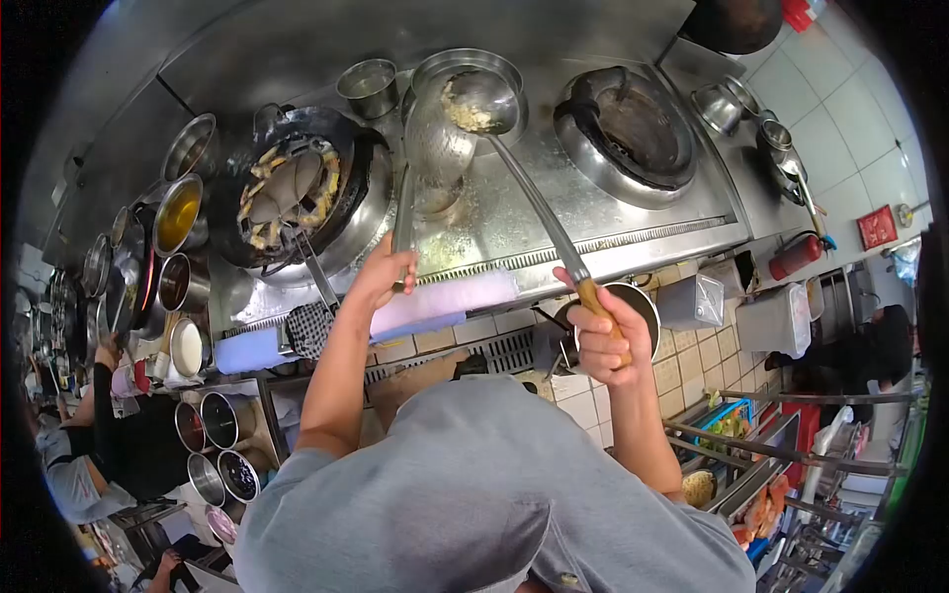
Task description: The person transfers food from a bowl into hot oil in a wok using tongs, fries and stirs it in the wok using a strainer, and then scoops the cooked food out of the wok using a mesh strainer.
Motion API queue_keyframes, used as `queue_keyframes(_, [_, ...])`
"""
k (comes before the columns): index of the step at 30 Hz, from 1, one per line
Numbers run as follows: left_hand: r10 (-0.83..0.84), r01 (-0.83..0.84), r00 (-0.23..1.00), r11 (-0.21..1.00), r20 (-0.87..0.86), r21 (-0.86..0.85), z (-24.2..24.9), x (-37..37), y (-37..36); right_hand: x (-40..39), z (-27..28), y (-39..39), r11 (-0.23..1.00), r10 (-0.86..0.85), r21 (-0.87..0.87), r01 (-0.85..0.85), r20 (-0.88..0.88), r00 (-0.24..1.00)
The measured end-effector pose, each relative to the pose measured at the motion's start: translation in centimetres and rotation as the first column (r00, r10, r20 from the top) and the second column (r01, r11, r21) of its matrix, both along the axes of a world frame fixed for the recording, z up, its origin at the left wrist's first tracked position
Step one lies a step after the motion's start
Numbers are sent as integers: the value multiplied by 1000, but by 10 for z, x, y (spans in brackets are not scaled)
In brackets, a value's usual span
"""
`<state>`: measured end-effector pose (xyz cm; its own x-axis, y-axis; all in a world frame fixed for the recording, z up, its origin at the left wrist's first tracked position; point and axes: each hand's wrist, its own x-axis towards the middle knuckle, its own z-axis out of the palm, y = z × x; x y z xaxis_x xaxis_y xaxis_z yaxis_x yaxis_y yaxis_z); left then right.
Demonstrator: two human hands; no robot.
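My right hand [608,336] is wrapped round the wooden handle of a long metal ladle [539,203]. The ladle's bowl, with pale chopped food [467,114] in it, is over a round metal basin [509,71] at the back of the steel counter. My left hand [384,272] grips the handle of a strainer [437,138], whose head is beside the ladle's bowl. To the left, a wok [341,188] on a burner holds browned pieces, with another utensil [314,265] resting in it.
An empty-looking burner [643,128] is at the right. Metal pots and a bowl of yellow oil [178,214] line the left. A rolled towel [445,299] lies along the front edge. Another person [109,435] works at far left.
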<state>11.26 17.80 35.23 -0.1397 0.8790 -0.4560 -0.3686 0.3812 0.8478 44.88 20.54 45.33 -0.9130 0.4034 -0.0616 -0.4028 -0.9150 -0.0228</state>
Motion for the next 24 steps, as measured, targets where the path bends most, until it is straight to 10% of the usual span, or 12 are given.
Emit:
queue_keyframes(5, [67, -66, 940, 998, 333, -13, -9, -9, -18, -8, -34, 7, 988, -60, 154, 8, 337, 940])
queue_keyframes(13, [31, -31, 999, 999, 28, -19, 6, 33, -23, -55, -45, 3, 843, -331, 474, -255, 830, 450])
queue_keyframes(16, [51, -54, 991, 998, -125, -18, -16, 53, -14, -42, -25, 1, 947, -44, 274, -168, 629, 776])
queue_keyframes(19, [184, -158, 957, 979, 226, -125, -31, 44, -10, -5, -22, 7, 982, 112, -157, -109, 10, 994])
queue_keyframes(24, [-16, -81, 359, 996, 933, 48, -95, 22, -17, 52, -20, -15, 997, -60, -55, 57, -52, 997])
